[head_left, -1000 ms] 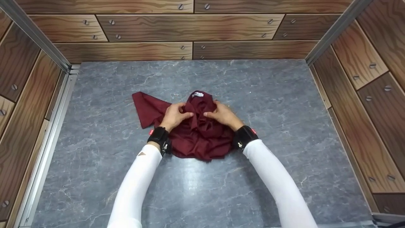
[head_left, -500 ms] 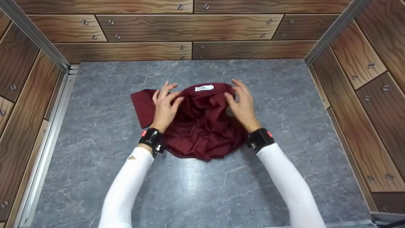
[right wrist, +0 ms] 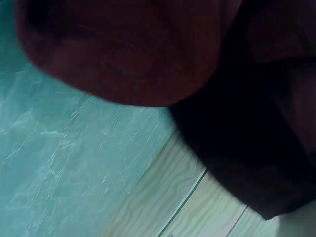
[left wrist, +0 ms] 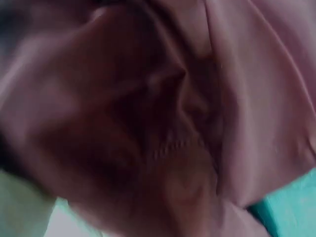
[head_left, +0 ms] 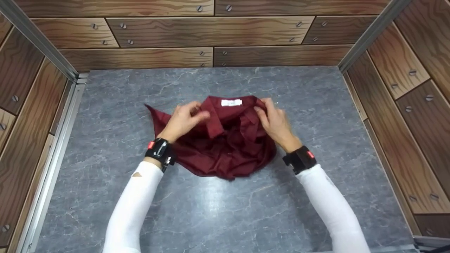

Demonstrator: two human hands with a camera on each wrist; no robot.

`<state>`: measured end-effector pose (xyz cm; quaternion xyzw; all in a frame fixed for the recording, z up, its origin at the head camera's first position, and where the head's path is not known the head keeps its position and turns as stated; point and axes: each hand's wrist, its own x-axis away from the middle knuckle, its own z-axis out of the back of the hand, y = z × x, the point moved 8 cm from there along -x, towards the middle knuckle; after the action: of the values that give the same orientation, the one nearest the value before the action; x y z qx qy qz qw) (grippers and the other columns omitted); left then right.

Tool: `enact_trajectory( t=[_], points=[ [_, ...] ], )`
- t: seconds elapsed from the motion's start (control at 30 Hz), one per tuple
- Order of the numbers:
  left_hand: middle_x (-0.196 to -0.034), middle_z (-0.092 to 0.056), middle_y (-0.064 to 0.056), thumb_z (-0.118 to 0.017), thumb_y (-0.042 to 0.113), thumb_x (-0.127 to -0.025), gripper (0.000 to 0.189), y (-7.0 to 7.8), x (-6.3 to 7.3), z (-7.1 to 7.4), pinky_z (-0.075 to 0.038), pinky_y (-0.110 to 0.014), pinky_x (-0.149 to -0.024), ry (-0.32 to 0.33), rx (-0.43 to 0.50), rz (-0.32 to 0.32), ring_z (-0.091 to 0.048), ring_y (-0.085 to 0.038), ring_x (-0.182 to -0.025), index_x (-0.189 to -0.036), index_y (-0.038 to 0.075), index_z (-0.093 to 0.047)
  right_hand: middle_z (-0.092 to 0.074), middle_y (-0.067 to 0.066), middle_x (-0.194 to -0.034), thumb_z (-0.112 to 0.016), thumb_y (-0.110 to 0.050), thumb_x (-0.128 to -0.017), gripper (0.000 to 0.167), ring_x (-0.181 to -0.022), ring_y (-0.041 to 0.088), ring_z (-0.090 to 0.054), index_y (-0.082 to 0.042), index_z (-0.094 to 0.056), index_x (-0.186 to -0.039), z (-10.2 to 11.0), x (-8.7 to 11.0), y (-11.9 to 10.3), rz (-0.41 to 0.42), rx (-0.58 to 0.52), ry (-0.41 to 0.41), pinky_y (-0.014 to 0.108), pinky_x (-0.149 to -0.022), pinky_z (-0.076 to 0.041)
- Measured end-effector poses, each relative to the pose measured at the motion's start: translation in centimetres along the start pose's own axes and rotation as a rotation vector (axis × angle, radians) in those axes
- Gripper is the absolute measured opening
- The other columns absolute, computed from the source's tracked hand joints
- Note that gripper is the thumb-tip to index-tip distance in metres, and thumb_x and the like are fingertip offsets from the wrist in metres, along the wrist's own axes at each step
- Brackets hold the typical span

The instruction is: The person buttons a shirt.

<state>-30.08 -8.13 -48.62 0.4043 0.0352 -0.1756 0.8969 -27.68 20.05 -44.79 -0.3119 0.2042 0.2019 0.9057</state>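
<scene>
A maroon collared shirt [head_left: 225, 158] lies bunched on the grey marbled surface, its collar [head_left: 232, 112] raised and spread, with a white label [head_left: 231, 102] facing up. My left hand [head_left: 184, 117] holds the collar's left side, thumb over the cloth and fingers curled behind it. On the right side, my right hand [head_left: 277, 121] pinches the collar edge between thumb and fingers. The left wrist view is filled by folds of the shirt [left wrist: 266, 108] with a stitched line. Dark shirt cloth [right wrist: 123, 64] hangs close to the camera in the right wrist view. Both hands' fingertips are partly hidden by fabric.
The grey marbled surface [head_left: 211, 218] spreads around the shirt. Wood-patterned panels [head_left: 211, 31] wall it at the back and both sides, with metal rails [head_left: 56, 154] along the left edge.
The hands have moved apart and spread the bunched collar, bringing the label into view. Over the last half second the left fingers curled in, the right hand lowered slightly, and the left cloth corner narrowed.
</scene>
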Motion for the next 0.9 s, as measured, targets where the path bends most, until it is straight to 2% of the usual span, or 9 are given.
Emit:
enact_trajectory(
  t=[0.1, 0.2, 0.3, 0.4, 0.5, 0.6, 0.77, 0.83, 0.9],
  points=[
    [-0.101, -0.070, 0.006, -0.071, 0.057, -0.078, 0.049, -1.0, 1.2, -1.5, -0.050, -0.031, -0.080, -0.287, 0.033, 0.062, -0.060, -0.009, -0.087, -0.113, 0.022, -0.070, -0.068, 0.009, -0.104, -0.054, -0.036, -0.098, 0.031, -0.086, 0.028, -0.065, -0.015, -0.054, -0.121, -0.8, 1.1, 1.4, -0.085, -0.095, -0.263, 0.045, -0.074, -0.051],
    [-0.084, -0.065, 0.010, -0.073, 0.047, -0.081, 0.028, -1.2, 2.7, -2.0, -0.047, -0.028, -0.069, -0.461, -0.002, 0.045, -0.053, -0.007, -0.073, -0.097, 0.024, -0.073, -0.066, 0.011, -0.117, -0.059, -0.037, -0.095, 0.044, -0.099, 0.026, -0.064, -0.011, -0.054, -0.130, -1.5, 3.0, 2.1, -0.123, -0.170, -0.560, 0.045, -0.085, -0.051],
    [-0.072, -0.055, 0.011, -0.074, 0.037, -0.084, 0.014, -1.1, 3.9, -2.0, -0.040, -0.026, -0.062, -0.596, -0.019, 0.024, -0.045, -0.007, -0.066, -0.083, 0.023, -0.070, -0.067, 0.006, -0.095, -0.065, -0.036, -0.091, 0.034, -0.081, 0.016, -0.062, -0.006, -0.063, -0.108, -1.7, 4.7, 1.9, -0.094, -0.197, -0.799, 0.034, -0.074, -0.052],
    [-0.073, -0.052, 0.011, -0.072, 0.030, -0.085, 0.010, -0.8, 4.8, -1.6, -0.039, -0.026, -0.064, -0.724, 0.002, 0.012, -0.045, -0.007, -0.068, -0.083, 0.022, -0.068, -0.052, -0.004, -0.071, -0.067, -0.037, -0.089, 0.026, -0.062, 0.007, -0.047, -0.013, -0.060, -0.082, -1.3, 5.5, 1.7, -0.063, -0.237, -0.934, 0.025, -0.058, -0.043],
    [-0.081, -0.060, 0.009, -0.070, 0.028, -0.087, 0.007, -0.2, 4.9, -0.7, -0.043, -0.029, -0.073, -0.752, 0.061, 0.020, -0.052, -0.009, -0.077, -0.090, 0.021, -0.070, -0.057, -0.007, -0.074, -0.066, -0.036, -0.090, 0.018, -0.066, 0.007, -0.052, -0.020, -0.063, -0.084, -0.3, 5.1, 1.6, -0.082, -0.298, -0.950, 0.025, -0.063, -0.046],
    [-0.091, -0.067, 0.004, -0.069, 0.026, -0.089, 0.010, 0.4, 2.7, 1.2, -0.048, -0.033, -0.081, -0.564, 0.100, 0.014, -0.059, -0.014, -0.087, -0.095, 0.019, -0.071, -0.070, -0.003, -0.096, -0.066, -0.036, -0.091, 0.021, -0.084, 0.013, -0.063, -0.020, -0.070, -0.104, 1.5, 2.2, 2.1, -0.107, -0.284, -0.739, 0.034, -0.076, -0.052],
    [-0.107, -0.070, -0.004, -0.067, 0.024, -0.090, 0.016, 1.1, -2.5, 6.2, -0.044, -0.039, -0.094, 0.114, -0.083, 0.023, -0.062, -0.023, -0.105, -0.102, 0.014, -0.073, -0.073, 0.008, -0.102, -0.065, -0.035, -0.092, 0.028, -0.092, 0.028, -0.066, -0.013, -0.071, -0.108, 4.6, -4.7, 3.8, -0.169, 0.027, -0.092, 0.044, -0.080, -0.048],
    [-0.126, -0.063, -0.007, -0.066, 0.019, -0.090, 0.028, 0.9, -3.6, 7.5, -0.035, -0.044, -0.103, 0.330, -0.204, 0.071, -0.053, -0.027, -0.123, -0.118, 0.016, -0.067, -0.068, 0.008, -0.117, -0.061, -0.032, -0.094, 0.031, -0.106, 0.032, -0.061, -0.014, -0.067, -0.117, 4.5, -6.4, 4.5, -0.228, 0.171, 0.021, 0.049, -0.087, -0.044],
    [-0.144, -0.046, -0.012, -0.064, 0.013, -0.090, 0.046, 0.3, -4.0, 7.6, -0.024, -0.050, -0.110, 0.440, -0.291, 0.117, -0.035, -0.032, -0.138, -0.135, 0.018, -0.055, -0.054, 0.007, -0.140, -0.057, -0.029, -0.095, 0.040, -0.125, 0.034, -0.050, -0.016, -0.056, -0.132, 3.7, -7.1, 5.4, -0.299, 0.264, 0.014, 0.054, -0.096, -0.039]
  ],
)
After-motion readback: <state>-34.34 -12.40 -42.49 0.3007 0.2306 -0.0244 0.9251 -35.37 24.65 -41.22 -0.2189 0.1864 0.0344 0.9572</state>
